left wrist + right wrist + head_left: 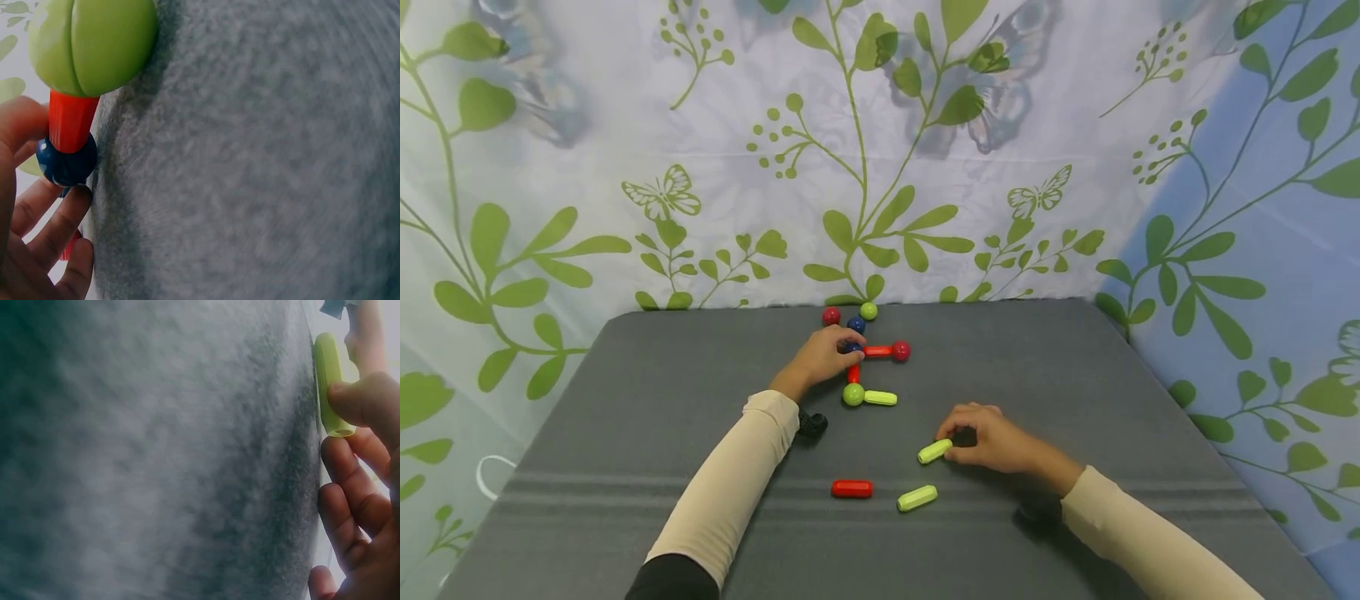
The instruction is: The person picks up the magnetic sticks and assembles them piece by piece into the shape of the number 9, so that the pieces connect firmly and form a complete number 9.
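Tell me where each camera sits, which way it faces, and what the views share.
Head: on the head, facing forward and down over the gray table to the leafy curtain; left hand, right hand and sleeves show.
Left wrist: on that wrist, facing a green ball, red rod and blue ball; left fingers show.
Right wrist: on that wrist, facing a yellow-green rod; right fingers show.
Shared: head and left wrist both show the green ball; head and right wrist both show the yellow-green rod.

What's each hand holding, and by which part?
Right hand: lime-green faceted plastic rod, toward one end. Left hand: dark-blue plastic ball, by its sides.
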Demonstrator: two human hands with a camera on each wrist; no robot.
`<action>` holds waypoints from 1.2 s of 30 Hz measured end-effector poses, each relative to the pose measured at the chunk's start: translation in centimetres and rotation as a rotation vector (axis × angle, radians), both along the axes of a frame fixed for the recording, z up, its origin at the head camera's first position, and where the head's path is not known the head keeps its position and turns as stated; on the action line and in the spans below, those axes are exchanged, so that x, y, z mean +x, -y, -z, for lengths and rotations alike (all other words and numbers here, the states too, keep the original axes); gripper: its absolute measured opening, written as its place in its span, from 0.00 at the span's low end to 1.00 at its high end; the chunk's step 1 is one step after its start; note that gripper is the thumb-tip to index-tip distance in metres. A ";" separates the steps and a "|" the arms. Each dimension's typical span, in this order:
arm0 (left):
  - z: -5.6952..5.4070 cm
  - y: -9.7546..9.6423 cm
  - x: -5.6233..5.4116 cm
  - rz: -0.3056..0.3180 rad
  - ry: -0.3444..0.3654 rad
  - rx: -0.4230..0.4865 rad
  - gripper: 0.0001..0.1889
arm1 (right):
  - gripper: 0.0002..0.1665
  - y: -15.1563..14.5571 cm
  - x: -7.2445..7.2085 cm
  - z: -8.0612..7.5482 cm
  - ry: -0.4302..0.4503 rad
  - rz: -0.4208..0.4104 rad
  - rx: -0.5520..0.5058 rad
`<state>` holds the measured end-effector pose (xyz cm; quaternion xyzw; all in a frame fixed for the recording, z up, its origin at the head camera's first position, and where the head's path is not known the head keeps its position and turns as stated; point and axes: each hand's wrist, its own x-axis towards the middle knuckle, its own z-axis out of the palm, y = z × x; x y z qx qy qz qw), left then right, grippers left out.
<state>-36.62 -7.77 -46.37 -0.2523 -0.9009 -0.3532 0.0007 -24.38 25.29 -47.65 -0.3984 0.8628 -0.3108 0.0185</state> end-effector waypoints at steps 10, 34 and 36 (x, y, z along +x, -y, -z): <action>0.3 0.0 0.0 -0.036 -0.018 -0.020 0.11 | 0.11 0.6 -1.3 -0.5 0.109 0.074 -0.053; 0.3 -0.2 0.2 -0.047 -0.010 -0.024 0.10 | 0.08 4.7 -6.9 -1.4 0.069 0.581 -0.031; 0.3 -0.1 0.2 -0.043 -0.016 -0.022 0.10 | 0.08 4.9 -7.0 -1.4 0.078 0.600 -0.022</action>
